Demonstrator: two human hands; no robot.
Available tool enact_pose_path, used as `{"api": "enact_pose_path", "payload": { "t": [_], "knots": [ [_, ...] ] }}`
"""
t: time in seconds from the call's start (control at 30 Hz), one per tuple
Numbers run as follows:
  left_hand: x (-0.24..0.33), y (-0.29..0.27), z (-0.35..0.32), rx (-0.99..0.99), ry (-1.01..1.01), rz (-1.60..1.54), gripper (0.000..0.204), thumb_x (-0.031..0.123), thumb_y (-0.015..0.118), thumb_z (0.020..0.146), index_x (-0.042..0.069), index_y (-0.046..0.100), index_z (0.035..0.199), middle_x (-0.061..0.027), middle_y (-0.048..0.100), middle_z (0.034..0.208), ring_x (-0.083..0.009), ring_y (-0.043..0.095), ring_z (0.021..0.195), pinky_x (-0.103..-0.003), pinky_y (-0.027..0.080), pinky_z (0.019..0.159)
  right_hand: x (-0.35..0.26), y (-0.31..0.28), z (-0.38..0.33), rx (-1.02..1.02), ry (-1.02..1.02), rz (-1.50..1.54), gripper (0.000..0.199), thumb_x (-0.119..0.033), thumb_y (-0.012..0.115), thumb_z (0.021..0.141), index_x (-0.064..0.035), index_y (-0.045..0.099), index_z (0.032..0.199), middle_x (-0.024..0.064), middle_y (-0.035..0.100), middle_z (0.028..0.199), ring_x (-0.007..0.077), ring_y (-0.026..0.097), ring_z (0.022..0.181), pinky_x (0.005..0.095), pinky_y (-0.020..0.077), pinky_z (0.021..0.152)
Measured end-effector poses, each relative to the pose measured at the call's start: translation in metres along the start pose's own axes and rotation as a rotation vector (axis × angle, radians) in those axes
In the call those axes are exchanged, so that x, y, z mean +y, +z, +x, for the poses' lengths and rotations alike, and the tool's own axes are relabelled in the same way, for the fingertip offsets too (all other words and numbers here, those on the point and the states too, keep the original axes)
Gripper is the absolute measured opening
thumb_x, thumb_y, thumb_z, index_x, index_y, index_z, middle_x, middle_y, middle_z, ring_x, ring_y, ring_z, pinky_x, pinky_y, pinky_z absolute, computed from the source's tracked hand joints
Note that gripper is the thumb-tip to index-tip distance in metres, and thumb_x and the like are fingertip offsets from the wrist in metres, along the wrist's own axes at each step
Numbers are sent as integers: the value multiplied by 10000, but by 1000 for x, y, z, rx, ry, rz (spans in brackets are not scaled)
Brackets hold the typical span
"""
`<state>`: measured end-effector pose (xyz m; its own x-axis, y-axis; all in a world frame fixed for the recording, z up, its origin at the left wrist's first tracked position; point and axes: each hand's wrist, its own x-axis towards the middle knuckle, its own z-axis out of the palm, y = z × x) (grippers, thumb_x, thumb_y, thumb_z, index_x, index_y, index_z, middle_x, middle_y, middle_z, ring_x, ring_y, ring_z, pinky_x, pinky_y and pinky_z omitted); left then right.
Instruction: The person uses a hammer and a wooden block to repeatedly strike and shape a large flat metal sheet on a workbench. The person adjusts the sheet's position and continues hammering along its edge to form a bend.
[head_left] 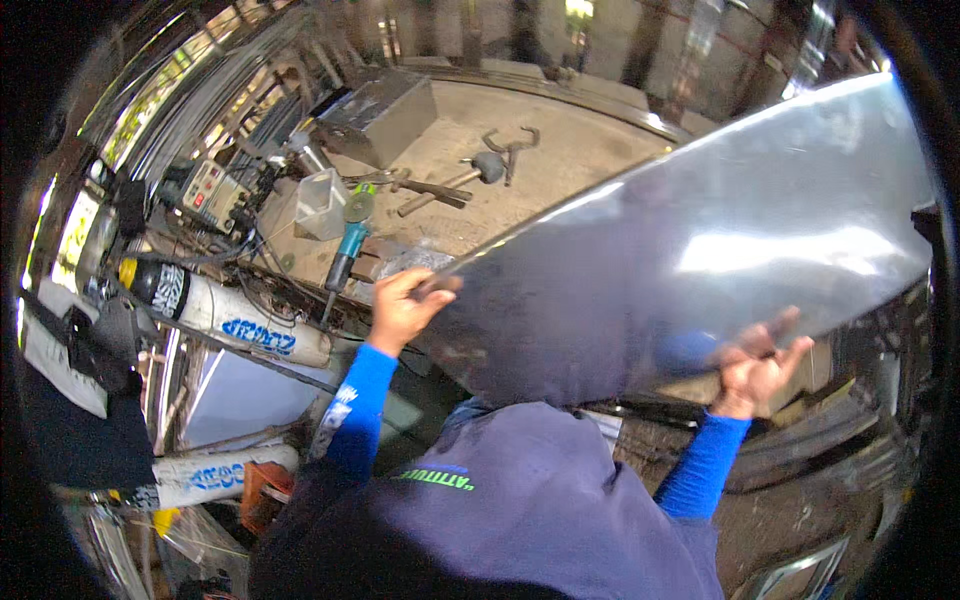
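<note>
Sheet-carrying step: both hands hold a shiny metal sheet (pixel 690 250) tilted above the bench (pixel 540 150). Left hand (pixel 400 310) has fingers closed on the near-left edge; right hand (pixel 755 370) grips the lower edge, fingers splayed. Next move likely needs a level, two-handed shift. White cylinder (pixel 250 325), blue-lettered label, lies left.

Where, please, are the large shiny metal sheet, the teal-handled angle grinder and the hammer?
Large shiny metal sheet (pixel 700 250), head view, middle of its face.
Teal-handled angle grinder (pixel 348 245), head view, teal body.
Hammer (pixel 487 166), head view, its head.

metal sheet (pixel 700 250) hiding the workbench (pixel 560 150) beneath, right fingertips blurred
</note>
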<state>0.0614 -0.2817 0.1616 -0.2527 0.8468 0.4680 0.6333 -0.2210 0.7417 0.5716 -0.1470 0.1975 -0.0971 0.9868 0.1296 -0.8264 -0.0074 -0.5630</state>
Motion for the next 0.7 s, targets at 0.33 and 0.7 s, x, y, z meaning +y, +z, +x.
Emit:
{"api": "enact_pose_path", "payload": {
  "t": [0.33,0.7],
  "knots": [
    [-15,120,54,-248,248,76,602,387,756,915,74,559,1390,-291,430,1515,-402,442,1400,-457,376,1131,-104,134,-6,319,-593,-459,451,-432,592,1029,-88,610,1320,72,660,1233,245,636,1045,410,521,905],
    [93,17,157,-10,222,-941,1066,755,535,891,9,241,1593,-202,244,1656,-403,243,1521,-599,204,1222,-28,206,38,-76,-1270,-1319,376,-197,929,701,-83,578,626,65,514,603,184,515,556,330,390,528]
  ]
}}
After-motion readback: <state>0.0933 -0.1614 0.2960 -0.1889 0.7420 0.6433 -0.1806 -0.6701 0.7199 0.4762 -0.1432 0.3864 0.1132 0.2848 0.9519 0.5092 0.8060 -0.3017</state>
